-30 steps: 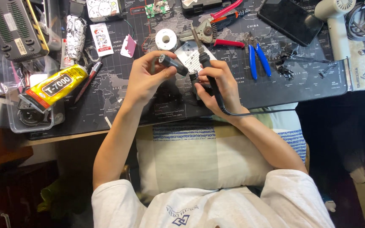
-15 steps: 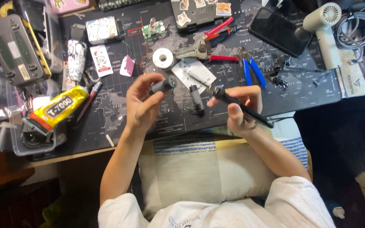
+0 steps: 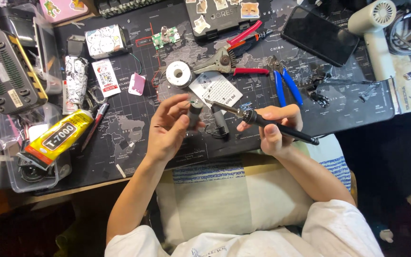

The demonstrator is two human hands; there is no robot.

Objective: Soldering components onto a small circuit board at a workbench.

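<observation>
My left hand holds a small dark cylindrical part between thumb and fingers, just above the black desk mat. My right hand grips a black-handled soldering iron, its metal tip pointing left toward the cylinder, close to its top. A second dark cylinder with a thin wire lies on the mat between the two hands. A white paper card sits just beyond the iron's tip.
On the mat lie a solder spool, red-handled strippers, blue-handled cutters, a phone and a small green board. A yellow glue tube rests in a clear tray at left. A white hand-held fan stands at right.
Both hands have drawn closer to me and apart, then the iron's tip has swung back toward the cylinder in my left hand. The view has shifted slightly.
</observation>
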